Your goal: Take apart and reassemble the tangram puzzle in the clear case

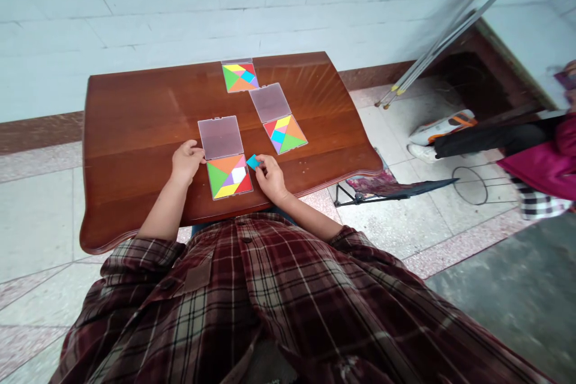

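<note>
Between the fingertips of my right hand (270,179) is a blue tangram piece (252,161), a small square held just off the upper right side of the nearest tangram case (220,139). That case lies open, its clear lid folded back toward the wall. Coloured pieces fill its tray, and a white square gap (238,174) shows among the green, orange, yellow, purple, pink and red ones. My left hand (186,162) rests at the case's left side, fingers curled, with the tips on its edge near the hinge.
Two more tangram cases, one open at the right (285,134) and one at the back (240,77), lie on the brown wooden table (139,132). Crutches (423,60) lean on the tiled wall. A folding stool (373,186) stands right of the table; a seated person (549,144) is farther right.
</note>
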Demonstrator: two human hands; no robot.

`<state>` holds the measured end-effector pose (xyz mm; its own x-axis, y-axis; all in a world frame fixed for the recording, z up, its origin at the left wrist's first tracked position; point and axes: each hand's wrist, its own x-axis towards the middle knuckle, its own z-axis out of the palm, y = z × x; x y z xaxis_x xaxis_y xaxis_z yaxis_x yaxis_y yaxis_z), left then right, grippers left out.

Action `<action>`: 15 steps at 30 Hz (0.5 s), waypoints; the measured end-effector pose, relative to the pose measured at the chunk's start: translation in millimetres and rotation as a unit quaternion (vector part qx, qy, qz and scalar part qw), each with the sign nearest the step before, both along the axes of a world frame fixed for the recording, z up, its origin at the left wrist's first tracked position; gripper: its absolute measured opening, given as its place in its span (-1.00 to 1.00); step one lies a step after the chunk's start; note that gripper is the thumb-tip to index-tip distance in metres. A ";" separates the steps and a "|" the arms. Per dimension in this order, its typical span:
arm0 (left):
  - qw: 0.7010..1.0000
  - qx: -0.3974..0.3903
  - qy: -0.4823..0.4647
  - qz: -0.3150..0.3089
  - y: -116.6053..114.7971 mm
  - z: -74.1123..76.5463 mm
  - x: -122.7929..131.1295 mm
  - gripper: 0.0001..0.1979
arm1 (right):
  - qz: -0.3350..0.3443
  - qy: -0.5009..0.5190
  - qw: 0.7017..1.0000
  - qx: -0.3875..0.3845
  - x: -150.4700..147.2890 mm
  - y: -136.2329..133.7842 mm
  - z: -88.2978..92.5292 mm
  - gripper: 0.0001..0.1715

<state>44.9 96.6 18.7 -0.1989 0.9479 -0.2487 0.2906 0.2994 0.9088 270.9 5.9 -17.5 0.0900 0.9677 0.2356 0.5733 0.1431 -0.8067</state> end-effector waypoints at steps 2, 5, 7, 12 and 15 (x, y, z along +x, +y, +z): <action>1.000 -0.021 0.011 -0.009 0.2 4.4 0.1 -0.65 | -0.004 -0.004 1.000 -0.017 0.8 0.8 0.7 -0.70; 0.999 -0.030 0.014 -0.027 -1.5 8.0 0.1 -0.73 | -0.006 -0.004 1.000 -0.030 1.8 1.3 -0.4 -0.72; 0.999 -0.027 0.003 -0.044 -4.6 9.7 1.5 -0.78 | -0.008 -0.001 1.000 -0.027 2.1 1.1 -2.2 -0.73; 0.998 -0.024 -0.035 -0.053 -16.1 11.2 8.9 -0.89 | -0.010 -0.003 1.000 -0.021 2.7 0.7 -4.4 -0.72; 0.999 0.004 -0.039 -0.037 -19.6 5.7 9.2 -0.93 | -0.009 0.004 1.000 -0.015 3.6 1.1 -4.4 -0.71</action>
<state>54.1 77.0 24.4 -0.1087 0.9613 -0.2533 0.2396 0.2727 0.9318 274.4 7.0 -22.0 0.1097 0.9722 0.2067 0.5691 0.1090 -0.8150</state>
